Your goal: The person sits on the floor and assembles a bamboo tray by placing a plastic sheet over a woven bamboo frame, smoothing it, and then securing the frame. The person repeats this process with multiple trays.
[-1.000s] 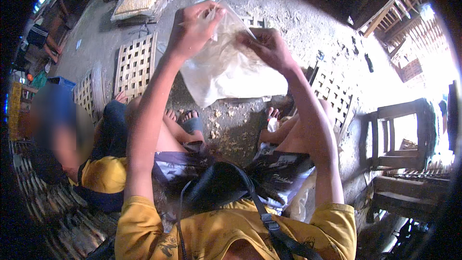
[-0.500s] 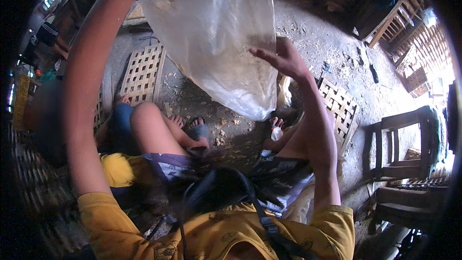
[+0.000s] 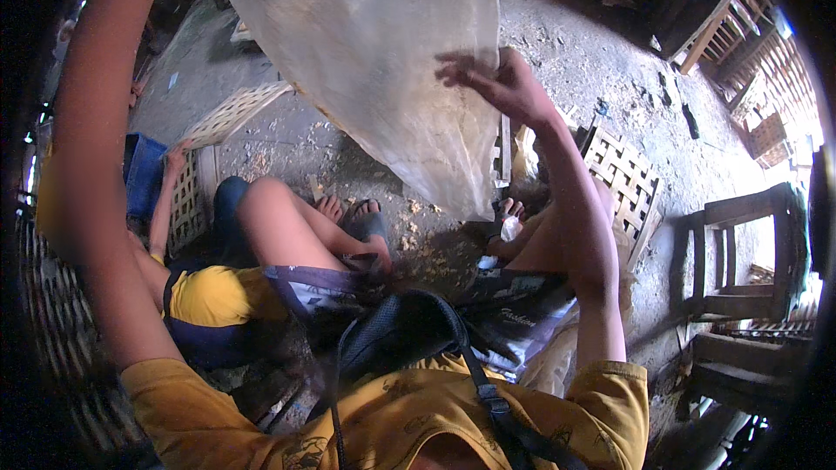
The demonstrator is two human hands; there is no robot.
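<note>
A large, cloudy, translucent plastic sheet or bag (image 3: 374, 61) hangs in front of me, narrowing to a low tip near my feet. My left arm reaches up past the top left edge of the view, so my left hand is out of sight. At the sheet's right edge is my right hand (image 3: 514, 91), with its fingers stretched leftward across the plastic and somewhat blurred. They look apart rather than closed on it; whether they touch the plastic is unclear.
On my left, another person in yellow and dark clothing has a hand (image 3: 177, 157) on a woven slatted panel (image 3: 235, 113), near a blue crate (image 3: 144, 174). Another woven panel (image 3: 620, 174) leans by my right leg. Wooden stools (image 3: 749, 252) stand at right. Scraps litter the floor.
My left arm has swung outward to the left, and the sheet's upper part has spread that way. My right hand has shifted slightly up. The other person's woven panel has tilted.
</note>
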